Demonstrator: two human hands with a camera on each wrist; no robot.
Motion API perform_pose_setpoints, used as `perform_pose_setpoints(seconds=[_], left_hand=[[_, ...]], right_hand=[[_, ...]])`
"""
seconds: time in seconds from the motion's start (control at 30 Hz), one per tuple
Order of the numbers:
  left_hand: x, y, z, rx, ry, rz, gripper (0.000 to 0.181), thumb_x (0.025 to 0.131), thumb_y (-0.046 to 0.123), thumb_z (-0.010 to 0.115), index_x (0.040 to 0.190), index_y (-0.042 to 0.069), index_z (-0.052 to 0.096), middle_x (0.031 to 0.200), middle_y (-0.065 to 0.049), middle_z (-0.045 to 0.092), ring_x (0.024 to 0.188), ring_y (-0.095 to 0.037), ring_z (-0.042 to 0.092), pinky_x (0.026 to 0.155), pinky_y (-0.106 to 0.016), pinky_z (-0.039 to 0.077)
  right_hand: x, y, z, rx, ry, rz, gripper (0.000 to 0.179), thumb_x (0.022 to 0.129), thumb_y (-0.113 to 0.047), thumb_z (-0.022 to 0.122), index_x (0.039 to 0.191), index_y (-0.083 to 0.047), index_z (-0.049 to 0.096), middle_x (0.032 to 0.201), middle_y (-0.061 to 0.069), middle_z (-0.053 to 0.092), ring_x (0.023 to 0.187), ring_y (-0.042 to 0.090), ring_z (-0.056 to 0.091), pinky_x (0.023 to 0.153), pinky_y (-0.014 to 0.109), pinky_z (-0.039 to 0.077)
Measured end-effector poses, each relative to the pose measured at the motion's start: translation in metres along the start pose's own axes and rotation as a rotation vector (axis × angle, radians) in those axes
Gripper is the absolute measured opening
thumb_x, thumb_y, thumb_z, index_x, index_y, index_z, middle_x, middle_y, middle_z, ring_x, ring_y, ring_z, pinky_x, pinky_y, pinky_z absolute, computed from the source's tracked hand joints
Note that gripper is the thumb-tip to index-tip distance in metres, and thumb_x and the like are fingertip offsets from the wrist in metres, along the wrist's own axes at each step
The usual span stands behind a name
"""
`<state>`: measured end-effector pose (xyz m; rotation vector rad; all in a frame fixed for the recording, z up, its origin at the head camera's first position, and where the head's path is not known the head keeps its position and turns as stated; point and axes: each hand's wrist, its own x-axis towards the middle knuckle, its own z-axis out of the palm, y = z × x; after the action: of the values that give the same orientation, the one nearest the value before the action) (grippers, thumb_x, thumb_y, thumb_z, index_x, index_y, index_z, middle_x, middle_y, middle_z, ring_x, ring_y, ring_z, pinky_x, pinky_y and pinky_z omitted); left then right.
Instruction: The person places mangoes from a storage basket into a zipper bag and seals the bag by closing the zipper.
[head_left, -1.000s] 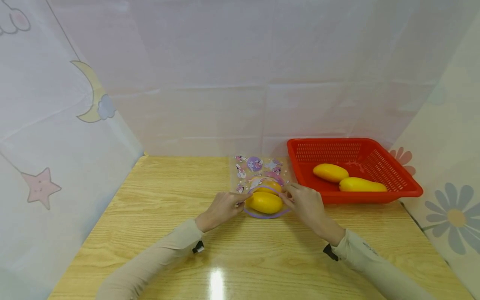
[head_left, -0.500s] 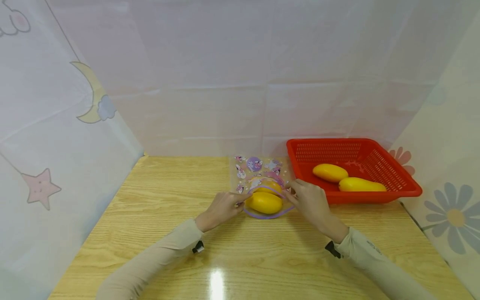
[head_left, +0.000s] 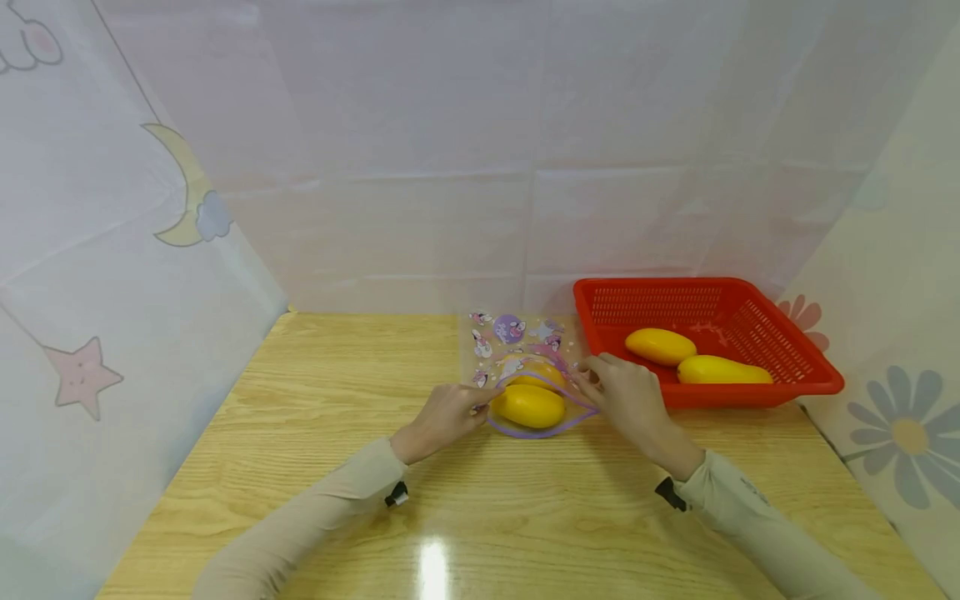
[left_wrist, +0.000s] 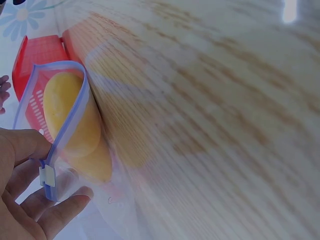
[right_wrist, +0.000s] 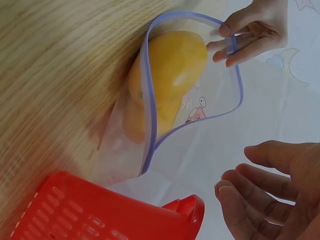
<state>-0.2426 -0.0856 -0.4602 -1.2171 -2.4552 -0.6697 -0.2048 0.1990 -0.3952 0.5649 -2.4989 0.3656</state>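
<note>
A clear zip bag with purple edging and cartoon prints lies on the table, its mouth spread toward me. Inside are two yellow mangoes, one at the front and one behind it. My left hand pinches the left end of the bag's mouth; in the left wrist view a small white slider sits there beside the fingers. My right hand is beside the mouth's right corner, fingers loosely bent and apart from the bag in the right wrist view, holding nothing.
A red plastic basket stands right of the bag, close to my right hand. Two more mangoes lie in it. The wooden table is bounded by printed cloth walls at the back and sides.
My right hand has let go of the bag's edge and moved a little right, away from the mouth. The mouth's right corner now shows. My left hand has stayed in place.
</note>
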Motion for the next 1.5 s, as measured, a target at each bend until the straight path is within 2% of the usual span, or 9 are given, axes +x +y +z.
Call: perform_pose_setpoints(seconds=[0.2, 0.47, 0.67, 0.93, 1.27, 1.5], left_hand=[[0.001, -0.001, 0.000, -0.006, 0.004, 0.000, 0.037, 0.083, -0.003, 0.071, 0.119, 0.005, 0.072, 0.071, 0.001, 0.069, 0.045, 0.003, 0.022, 0.041, -0.011, 0.022], [0.000, 0.000, 0.000, -0.002, 0.002, -0.003, 0.037, 0.084, -0.003, 0.070, 0.119, 0.006, 0.072, 0.070, 0.002, 0.068, 0.046, 0.002, 0.023, 0.041, -0.012, 0.021], [0.001, 0.000, -0.001, -0.001, -0.001, -0.005, 0.037, 0.084, -0.002, 0.070, 0.120, 0.006, 0.072, 0.070, 0.002, 0.068, 0.046, 0.002, 0.023, 0.042, -0.012, 0.020], [0.001, 0.003, -0.001, -0.009, -0.011, 0.003, 0.037, 0.085, -0.002, 0.071, 0.121, 0.004, 0.070, 0.075, -0.001, 0.071, 0.046, 0.002, 0.023, 0.041, -0.012, 0.022], [0.000, 0.001, 0.000, -0.010, -0.005, 0.001, 0.037, 0.084, -0.003, 0.071, 0.121, 0.004, 0.070, 0.072, 0.000, 0.068, 0.046, 0.002, 0.022, 0.041, -0.012, 0.022], [0.000, -0.001, 0.002, -0.010, 0.003, 0.005, 0.037, 0.084, -0.002, 0.071, 0.121, 0.005, 0.070, 0.072, 0.000, 0.069, 0.045, 0.003, 0.020, 0.041, -0.011, 0.021]], right_hand=[[0.002, 0.008, -0.002, -0.005, 0.033, -0.013, 0.016, 0.081, -0.016, 0.081, 0.085, -0.003, 0.074, 0.069, 0.006, 0.064, 0.050, 0.017, 0.055, 0.042, 0.034, 0.047], [0.003, 0.018, -0.005, -0.034, 0.012, 0.005, 0.017, 0.081, -0.017, 0.081, 0.087, -0.003, 0.073, 0.068, 0.006, 0.062, 0.046, 0.013, 0.043, 0.038, 0.029, 0.039], [0.005, 0.021, -0.006, -0.049, -0.020, 0.017, 0.017, 0.080, -0.015, 0.083, 0.085, -0.002, 0.072, 0.064, 0.003, 0.057, 0.047, 0.014, 0.044, 0.037, 0.028, 0.038], [0.008, 0.031, -0.008, -0.043, -0.050, 0.049, 0.017, 0.084, -0.016, 0.080, 0.087, -0.002, 0.072, 0.066, 0.006, 0.061, 0.046, 0.013, 0.045, 0.037, 0.027, 0.036], [0.010, 0.038, -0.015, -0.045, -0.073, 0.073, 0.016, 0.084, -0.014, 0.080, 0.088, -0.001, 0.072, 0.064, 0.003, 0.059, 0.047, 0.012, 0.044, 0.039, 0.028, 0.036], [0.011, 0.047, -0.018, -0.051, -0.105, 0.079, 0.018, 0.083, -0.015, 0.080, 0.089, 0.000, 0.072, 0.069, 0.005, 0.063, 0.051, 0.014, 0.052, 0.041, 0.028, 0.040]])
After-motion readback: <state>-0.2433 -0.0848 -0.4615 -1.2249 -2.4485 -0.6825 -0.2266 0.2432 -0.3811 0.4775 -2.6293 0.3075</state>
